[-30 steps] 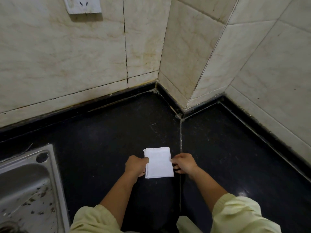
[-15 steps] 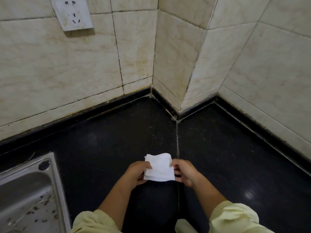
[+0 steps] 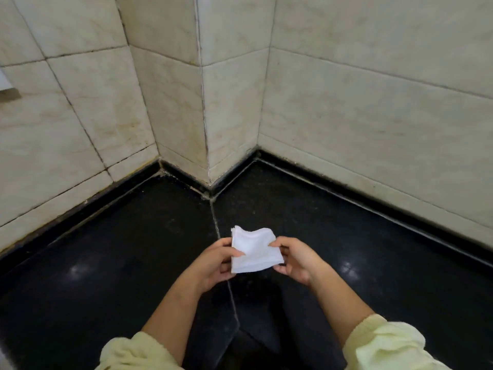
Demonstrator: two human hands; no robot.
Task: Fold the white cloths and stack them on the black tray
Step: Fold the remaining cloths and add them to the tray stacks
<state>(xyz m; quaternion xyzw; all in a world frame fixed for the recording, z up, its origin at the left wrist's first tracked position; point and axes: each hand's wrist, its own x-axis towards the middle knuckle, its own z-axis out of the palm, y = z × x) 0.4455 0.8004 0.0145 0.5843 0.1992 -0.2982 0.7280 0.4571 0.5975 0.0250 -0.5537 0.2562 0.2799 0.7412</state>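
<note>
A small folded white cloth [image 3: 254, 251] is held up above the black countertop [image 3: 106, 263], in the lower middle of the head view. My left hand [image 3: 213, 263] pinches its left edge, thumb on top. My right hand [image 3: 296, 259] pinches its right edge, fingers curled under it. The cloth's top edge is wavy and slightly lifted. No black tray is in view.
Cream tiled walls [image 3: 346, 116] close in behind, with a jutting corner [image 3: 205, 129] meeting the counter. A seam [image 3: 216, 222] runs down the counter's middle. A white wall fitting [image 3: 6, 86] shows at the far left edge. Pale yellow sleeves [image 3: 378, 345] fill the bottom.
The cloth has been lifted off the counter and both hands now grip it in the air. The camera has turned right, so the sink and socket have left the view.
</note>
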